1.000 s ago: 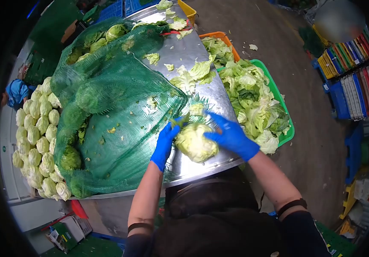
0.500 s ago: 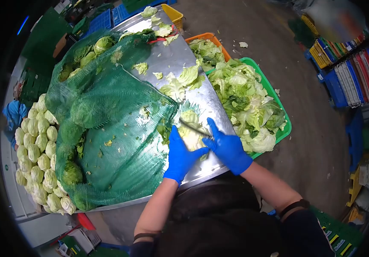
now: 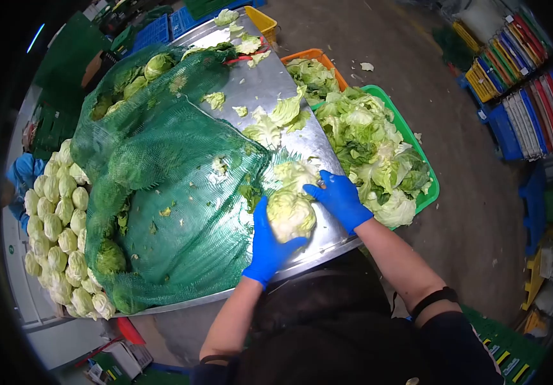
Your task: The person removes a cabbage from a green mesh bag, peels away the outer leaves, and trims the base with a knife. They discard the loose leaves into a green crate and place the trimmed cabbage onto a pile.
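Observation:
A pale green cabbage point(image 3: 291, 215) rests on the metal table point(image 3: 321, 240) near its front edge. Blue-gloved, my left hand point(image 3: 268, 247) cups the cabbage from its left and lower side, thumb and fingers spread around it. At the upper right of the cabbage, my right hand point(image 3: 339, 197), also in a blue glove, has its fingers bent together on a loose outer leaf point(image 3: 299, 172). No knife blade can be made out in this hand now. To the left lies a green mesh sack point(image 3: 180, 192) with cabbages point(image 3: 158, 66) in it.
Trimmed cabbages point(image 3: 65, 240) are stacked at the left, with a person's blue sleeve point(image 3: 25, 170) behind. Right of the table, a green crate point(image 3: 435, 192) and an orange crate point(image 3: 318, 54) hold leaves. More loose leaves point(image 3: 276, 119) lie on the metal. Colored crates point(image 3: 526, 119) stand far right.
My right hand has moved up and slightly right. The dark blade seen across the cabbage earlier is out of sight. The cabbage's rounded side now shows, and a leaf stands away from it.

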`<state>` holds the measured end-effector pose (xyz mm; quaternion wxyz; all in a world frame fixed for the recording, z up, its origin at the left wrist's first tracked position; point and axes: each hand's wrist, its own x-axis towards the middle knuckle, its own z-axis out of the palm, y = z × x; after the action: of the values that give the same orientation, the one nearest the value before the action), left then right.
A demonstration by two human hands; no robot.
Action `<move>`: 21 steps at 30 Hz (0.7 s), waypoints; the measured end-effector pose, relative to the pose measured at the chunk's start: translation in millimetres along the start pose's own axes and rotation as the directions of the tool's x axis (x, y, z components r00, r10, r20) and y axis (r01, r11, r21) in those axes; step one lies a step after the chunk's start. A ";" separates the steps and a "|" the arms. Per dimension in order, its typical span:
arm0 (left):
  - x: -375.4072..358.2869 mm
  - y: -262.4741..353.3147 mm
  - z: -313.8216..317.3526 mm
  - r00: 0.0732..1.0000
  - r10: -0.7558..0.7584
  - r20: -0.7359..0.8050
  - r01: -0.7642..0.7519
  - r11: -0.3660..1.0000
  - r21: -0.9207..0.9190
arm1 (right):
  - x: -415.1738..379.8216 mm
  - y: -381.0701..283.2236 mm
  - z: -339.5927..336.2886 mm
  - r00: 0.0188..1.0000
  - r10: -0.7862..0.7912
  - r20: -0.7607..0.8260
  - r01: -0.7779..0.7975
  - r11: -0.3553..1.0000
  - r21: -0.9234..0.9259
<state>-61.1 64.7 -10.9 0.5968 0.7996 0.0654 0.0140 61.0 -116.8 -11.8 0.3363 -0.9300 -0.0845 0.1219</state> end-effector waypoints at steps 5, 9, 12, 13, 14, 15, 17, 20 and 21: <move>-3.0 -8.1 -21.9 0.984 0.118 0.132 -0.139 0.977 0.159 | 15.5 44.9 -22.8 0.976 0.217 -0.003 -0.217 0.976 0.025; 22.3 31.8 -23.9 0.911 0.179 0.372 -0.324 0.870 0.373 | -12.7 -7.1 -13.3 0.963 -0.211 0.167 0.197 0.976 0.097; 4.7 -8.1 -14.9 0.981 0.183 -0.057 -0.168 0.964 0.208 | -24.2 -14.2 -14.5 0.931 -0.283 0.231 0.241 0.951 0.195; -3.5 -13.8 -3.6 0.992 -0.007 -0.127 -0.005 0.995 -0.095 | -25.9 -9.5 -13.4 0.966 -0.185 0.180 0.151 0.970 0.188; -2.4 -1.7 7.6 0.988 -0.156 -0.009 0.144 0.928 -0.345 | -28.7 -5.0 -10.1 0.988 -0.083 0.130 0.058 0.981 0.187; 3.3 -3.7 17.2 0.993 -0.092 -0.079 0.079 0.984 -0.160 | -33.3 -4.4 -5.3 0.988 -0.152 -0.033 0.156 0.959 0.238; 19.4 2.2 28.2 0.990 -0.017 -0.138 0.021 0.999 0.029 | -34.5 -5.6 -16.6 0.993 -0.106 0.051 0.099 0.985 0.139; 35.9 21.7 28.5 0.994 -0.011 -0.111 0.043 0.957 0.287 | -37.8 -7.1 -24.9 0.990 -0.126 0.059 0.130 0.989 -0.073; 37.1 18.7 28.4 0.995 -0.001 -0.098 0.029 0.958 0.285 | -43.4 -11.9 -30.0 0.984 -0.166 0.063 0.172 0.980 -0.104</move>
<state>-19.8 36.9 -3.2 0.4712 0.8753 0.1016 0.0385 27.1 -136.3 25.6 0.2919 -0.9327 -0.1787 0.1134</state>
